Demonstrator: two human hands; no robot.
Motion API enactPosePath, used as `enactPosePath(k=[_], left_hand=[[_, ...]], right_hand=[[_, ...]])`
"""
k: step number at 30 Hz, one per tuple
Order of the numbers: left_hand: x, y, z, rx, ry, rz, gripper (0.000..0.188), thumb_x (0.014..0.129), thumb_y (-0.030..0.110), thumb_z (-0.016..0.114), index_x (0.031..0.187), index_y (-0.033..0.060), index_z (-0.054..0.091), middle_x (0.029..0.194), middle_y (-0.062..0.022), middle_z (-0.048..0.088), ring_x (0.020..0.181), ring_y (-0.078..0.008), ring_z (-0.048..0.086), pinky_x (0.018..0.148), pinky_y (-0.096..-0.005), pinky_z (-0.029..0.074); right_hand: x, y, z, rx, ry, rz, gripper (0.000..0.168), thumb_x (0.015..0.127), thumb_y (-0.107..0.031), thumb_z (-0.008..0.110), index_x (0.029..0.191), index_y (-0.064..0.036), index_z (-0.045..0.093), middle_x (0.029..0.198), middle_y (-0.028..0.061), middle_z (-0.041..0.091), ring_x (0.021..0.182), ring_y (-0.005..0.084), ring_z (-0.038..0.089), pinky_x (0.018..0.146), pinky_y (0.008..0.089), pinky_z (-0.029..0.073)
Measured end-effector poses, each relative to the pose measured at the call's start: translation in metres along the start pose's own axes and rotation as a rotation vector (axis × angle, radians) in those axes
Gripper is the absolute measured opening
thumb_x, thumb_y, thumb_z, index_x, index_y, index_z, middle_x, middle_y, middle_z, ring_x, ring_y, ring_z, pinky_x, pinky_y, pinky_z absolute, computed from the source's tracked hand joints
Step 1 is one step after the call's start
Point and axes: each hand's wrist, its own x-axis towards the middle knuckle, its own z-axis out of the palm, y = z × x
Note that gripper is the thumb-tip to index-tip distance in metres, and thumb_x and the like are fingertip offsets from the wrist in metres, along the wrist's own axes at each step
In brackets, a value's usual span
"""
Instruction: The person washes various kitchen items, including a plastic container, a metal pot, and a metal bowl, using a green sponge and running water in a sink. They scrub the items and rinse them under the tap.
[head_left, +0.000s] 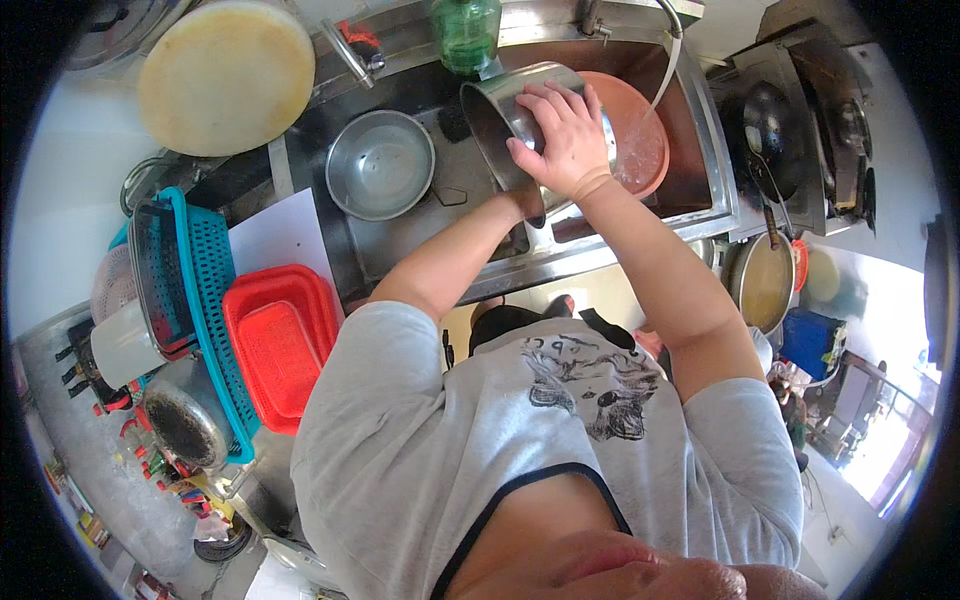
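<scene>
A stainless steel pot (551, 79) lies tilted on its side over the divider between the two sink bowls, its mouth facing left. My right hand (564, 142) grips its outer wall from above, fingers spread over the metal and thumb towards the rim. My left forearm reaches into the mouth, and the pot wall hides the left hand. Behind the pot, water runs from a white hose (664, 82) into an orange plastic basin (651, 139) in the right bowl. A round metal bowl (380, 165) with a little water sits in the left bowl.
A green bottle (465, 37) stands behind the sink near a faucet (349, 56). Left are a round board (226, 79), red baskets (281, 349) and a teal basket (210, 262). A black wok (772, 142) rests on the stove at right.
</scene>
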Motion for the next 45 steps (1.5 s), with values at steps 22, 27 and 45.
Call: enactPosePath(k=[22, 27, 45], left_hand=[[0.007, 0.0, 0.019, -0.544, 0.163, 0.161, 0.052, 0.099, 0.035, 0.036, 0.143, 0.0068, 0.033, 0.147, -0.0086, 0.035, 0.137, -0.0237, 0.03, 0.113, -0.0376, 0.023], [-0.022, 0.023, 0.03, -0.539, 0.316, 0.301, 0.053, 0.103, 0.035, 0.027, 0.143, 0.0007, 0.029, 0.147, -0.0075, 0.033, 0.136, -0.0199, 0.029, 0.113, -0.0367, 0.022], [-0.041, -0.031, -0.027, 0.989, 0.422, 0.221, 0.034, 0.083, 0.023, 0.06, 0.115, 0.0139, 0.062, 0.103, -0.0193, 0.064, 0.098, -0.0357, 0.062, 0.083, -0.0448, 0.048]], right_hand=[[0.01, 0.0, -0.002, -0.023, -0.1, 0.017, 0.053, 0.077, -0.046, 0.058, 0.12, -0.016, 0.059, 0.126, 0.0036, 0.056, 0.121, 0.0272, 0.047, 0.107, 0.0553, 0.024], [0.023, 0.0, 0.005, -0.034, -0.101, 0.077, 0.052, 0.077, -0.046, 0.059, 0.119, -0.016, 0.059, 0.125, 0.0038, 0.057, 0.121, 0.0267, 0.048, 0.107, 0.0555, 0.024], [-0.003, -0.014, -0.018, 0.027, -0.268, -0.021, 0.072, 0.072, -0.041, 0.067, 0.135, -0.014, 0.046, 0.146, 0.0067, 0.037, 0.138, 0.03, 0.028, 0.109, 0.0621, 0.012]])
